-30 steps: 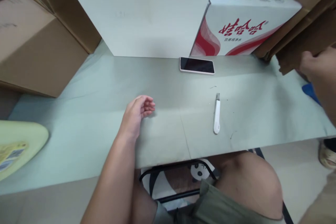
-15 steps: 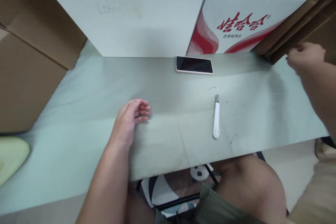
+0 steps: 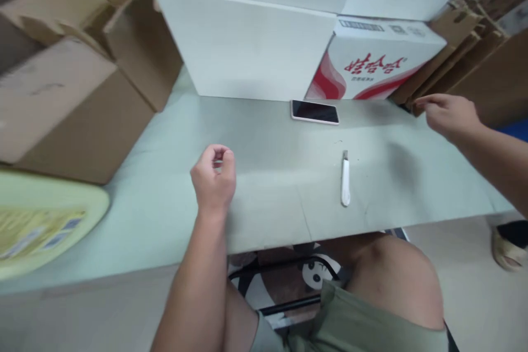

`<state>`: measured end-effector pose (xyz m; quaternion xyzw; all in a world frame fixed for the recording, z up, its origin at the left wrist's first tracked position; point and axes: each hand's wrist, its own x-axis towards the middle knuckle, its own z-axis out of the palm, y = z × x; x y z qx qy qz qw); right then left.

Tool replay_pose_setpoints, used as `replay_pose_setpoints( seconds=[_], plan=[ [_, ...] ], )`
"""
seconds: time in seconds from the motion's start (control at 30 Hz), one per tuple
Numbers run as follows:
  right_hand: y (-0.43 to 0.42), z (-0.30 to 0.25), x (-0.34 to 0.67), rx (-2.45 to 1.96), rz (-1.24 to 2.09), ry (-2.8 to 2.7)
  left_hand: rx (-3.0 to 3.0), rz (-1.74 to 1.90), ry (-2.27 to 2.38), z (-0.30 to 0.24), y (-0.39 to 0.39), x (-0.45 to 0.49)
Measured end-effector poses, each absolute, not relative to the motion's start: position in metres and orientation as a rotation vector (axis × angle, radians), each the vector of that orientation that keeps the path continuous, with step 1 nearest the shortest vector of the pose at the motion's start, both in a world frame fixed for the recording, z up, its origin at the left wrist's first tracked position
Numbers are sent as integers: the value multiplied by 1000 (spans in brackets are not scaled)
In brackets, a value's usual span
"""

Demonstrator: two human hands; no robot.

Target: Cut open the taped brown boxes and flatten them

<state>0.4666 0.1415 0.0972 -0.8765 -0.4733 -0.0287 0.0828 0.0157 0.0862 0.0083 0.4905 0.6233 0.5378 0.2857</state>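
My left hand [image 3: 213,179] rests above the pale grey-green work surface [image 3: 272,176], fingers curled in with nothing in them. My right hand [image 3: 447,114] reaches to the far right, fingers spread, touching the lower edge of a stack of flattened brown cardboard [image 3: 466,66]; it holds nothing that I can see. A white utility knife [image 3: 345,181] lies on the surface between the two hands, blade end pointing away from me. A phone [image 3: 314,112] with a dark screen lies flat farther back.
A white box with red print [image 3: 373,69] and a large plain white box [image 3: 247,44] stand along the back. Brown cartons [image 3: 70,104] crowd the left side. A pale yellow board [image 3: 37,220] lies at the lower left. My knee [image 3: 391,280] shows below the front edge.
My left hand has curled from loosely open into a fist. My right hand has come down from the cardboard stack toward its lower edge. The view shifted slightly.
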Motion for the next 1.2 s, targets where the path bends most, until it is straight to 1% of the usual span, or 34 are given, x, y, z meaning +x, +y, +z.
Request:
replay_pose_setpoints(
  seconds=[0.07, 0.13, 0.27, 0.33, 0.43, 0.57, 0.67, 0.8, 0.97, 1.07, 1.2],
  plan=[
    [151, 93, 413, -2415, 56, -1447, 1347, 1533, 1729, 11, 77, 4],
    [162, 83, 349, -2149, 218, -1605, 1362, 1596, 1789, 12, 69, -7],
    [185, 60, 202, -1453, 474, -2051, 1318, 1646, 1818, 14, 63, -26],
    [189, 61, 125, -1099, 585, -2225, 1281, 1661, 1822, 15, 64, -33],
    [182, 86, 23, -801, 635, -2425, 1251, 1719, 1813, 17, 67, -42],
    [160, 127, -64, -395, 473, -2641, 1226, 1826, 1871, 16, 67, -52],
    [152, 135, -91, -356, 463, -2619, 1204, 1877, 1904, 14, 67, -58],
    [163, 121, -96, -448, 541, -2590, 1227, 2108, 1701, 10, 70, -62],
    [173, 108, -93, -486, 448, -2630, 1156, 2194, 1616, 5, 68, -59],
    [166, 111, -96, -627, 433, -2655, 1112, 2180, 1682, 3, 65, -56],
    [153, 115, -93, -843, 561, -2559, 1071, 2221, 1730, 0, 65, -61]
  ],
)
